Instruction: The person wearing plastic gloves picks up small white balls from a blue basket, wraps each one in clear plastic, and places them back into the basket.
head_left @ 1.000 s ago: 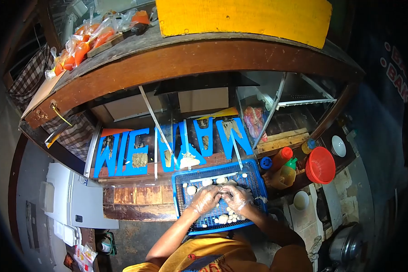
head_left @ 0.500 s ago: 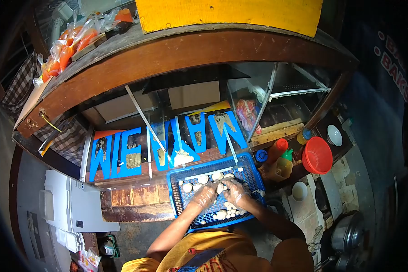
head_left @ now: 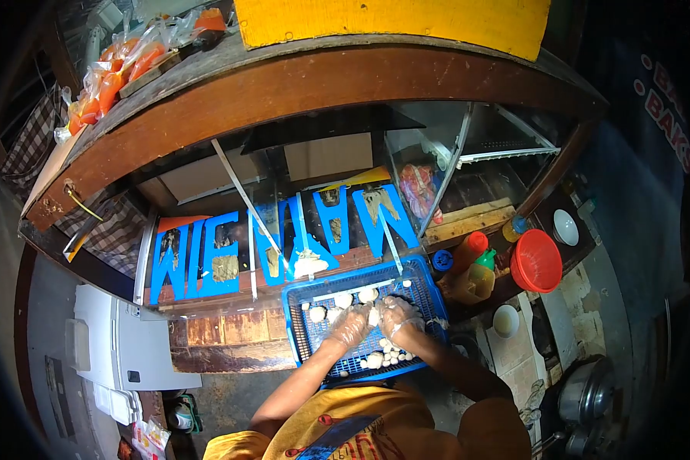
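My left hand (head_left: pixel 350 326), in a clear plastic glove, is inside the blue plastic basket (head_left: pixel 290 326) with its fingers curled. Right beside it, my right hand (head_left: pixel 399 314), gloved the same way, has its fingers bent inward and downward. A pale, meatball-like ball (head_left: pixel 373 317) shows between the two hands, at their fingertips. What else lies under the fingers is hidden. Larger pale balls (head_left: pixel 368 294) lie beyond my hands on the basket floor. A cluster of smaller pale balls (head_left: pixel 389 356) sits nearer to me.
Behind the basket stands a glass-fronted wooden cart with a blue-lettered panel (head_left: pixel 222 257). To the right are an orange bottle (head_left: pixel 470 249), a green bottle (head_left: pixel 486 257), a red bowl (head_left: pixel 537 261) and a white bowl (head_left: pixel 566 228). Metal pots (head_left: pixel 588 389) stand lower right.
My hands have drawn slightly closer together over the balls, and the right fingers have turned inward. Some pale balls near the right hand are now covered. The basket stays put.
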{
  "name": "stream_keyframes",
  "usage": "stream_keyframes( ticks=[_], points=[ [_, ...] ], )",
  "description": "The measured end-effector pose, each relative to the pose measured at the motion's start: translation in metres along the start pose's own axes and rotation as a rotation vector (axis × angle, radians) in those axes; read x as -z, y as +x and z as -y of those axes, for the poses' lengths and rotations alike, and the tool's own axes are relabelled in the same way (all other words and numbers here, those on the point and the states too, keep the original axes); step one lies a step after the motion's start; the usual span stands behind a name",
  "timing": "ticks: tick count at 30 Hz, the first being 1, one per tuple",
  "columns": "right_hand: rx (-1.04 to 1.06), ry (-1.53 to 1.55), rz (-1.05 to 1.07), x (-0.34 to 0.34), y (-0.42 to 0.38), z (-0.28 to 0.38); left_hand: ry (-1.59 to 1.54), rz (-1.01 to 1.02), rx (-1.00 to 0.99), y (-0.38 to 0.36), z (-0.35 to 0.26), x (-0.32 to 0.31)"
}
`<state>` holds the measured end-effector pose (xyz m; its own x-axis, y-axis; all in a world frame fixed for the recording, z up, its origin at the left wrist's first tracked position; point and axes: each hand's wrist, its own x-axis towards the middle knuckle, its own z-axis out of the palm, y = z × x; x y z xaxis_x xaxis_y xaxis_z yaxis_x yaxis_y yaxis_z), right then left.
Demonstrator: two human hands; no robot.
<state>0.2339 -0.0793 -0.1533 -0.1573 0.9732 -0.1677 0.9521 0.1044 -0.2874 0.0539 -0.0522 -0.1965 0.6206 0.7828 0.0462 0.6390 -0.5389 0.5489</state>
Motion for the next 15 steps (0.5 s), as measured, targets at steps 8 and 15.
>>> stream_keyframes(
  ticks=[8,15],
  points=[
    [0.112,0.029,-0.122,-0.026,-0.002,-0.018,-0.191,0.036,0.049,-0.004,-0.005,0.015],
    [0.176,0.349,-0.2,-0.008,-0.018,-0.012,-0.565,0.011,0.246,-0.024,-0.023,0.037]
  ],
)
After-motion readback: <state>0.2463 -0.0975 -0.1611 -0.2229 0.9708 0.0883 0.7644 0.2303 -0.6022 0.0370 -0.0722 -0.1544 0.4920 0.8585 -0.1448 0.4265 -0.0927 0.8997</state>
